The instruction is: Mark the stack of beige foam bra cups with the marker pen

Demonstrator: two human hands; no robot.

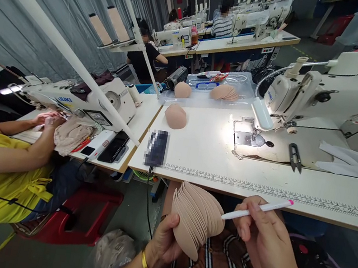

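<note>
My left hand [166, 239] grips a fanned stack of beige bra cup pads [197, 217] over my lap, thumb on the near side. My right hand [264, 226] pinches a white marker pen [260, 210] with a pink end pointing up and right. The pen's other tip meets, or nearly meets, the right edge of the stack. On the table beyond, one beige cup [175, 116] lies by itself. Another cup [182, 90] and a fanned pile of cups [224, 92] rest near the clear plastic tray.
A sewing machine [308, 100] stands at the right, with black thread snips [295, 157] nearby. A ruler strip [275, 192] runs along the table's front edge. White fabric strips [356, 161] lie at right. A co-worker in a yellow top [4, 169] sews at left.
</note>
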